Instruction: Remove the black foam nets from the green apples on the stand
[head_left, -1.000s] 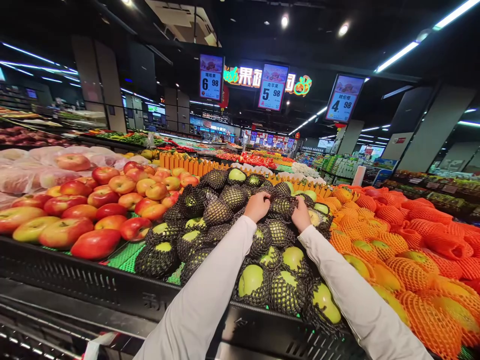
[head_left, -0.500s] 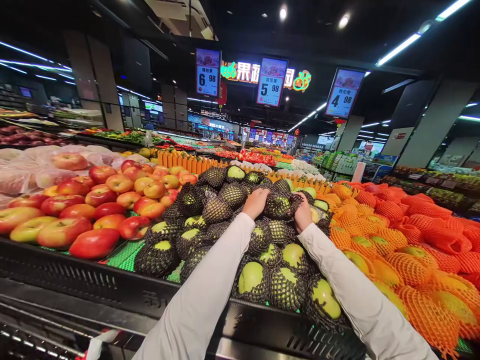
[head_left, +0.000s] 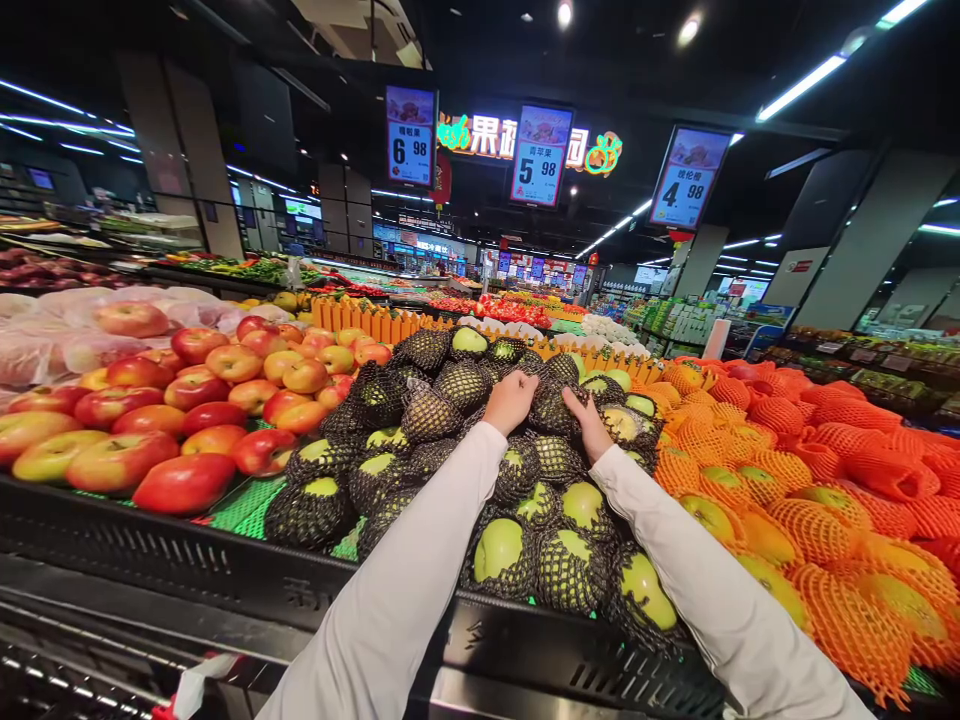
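Observation:
Green apples in black mesh sleeves are heaped in front of me. Near the top of the heap, one sleeved green apple [head_left: 552,410] sits between my two hands. My left hand [head_left: 511,402] is closed against its left side, with the fingertips curled over the mesh. On the other side, my right hand [head_left: 589,426] has its thumb laid along the apple, and its fingers are partly hidden behind. Below my wrists, more sleeved apples show bare green tops, such as the green apple [head_left: 498,548] near the front edge.
Red-yellow apples [head_left: 187,425] lie on the left, beside bagged fruit [head_left: 52,340]. Fruit in orange mesh [head_left: 817,530] and red mesh [head_left: 862,430] fills the right side. A black crate wall [head_left: 517,640] runs along the front. Price signs [head_left: 541,155] hang overhead.
My right hand has shifted slightly left and its thumb now shows along the apple. The apple between my hands has turned, hiding its green patch. My left hand is almost unmoved.

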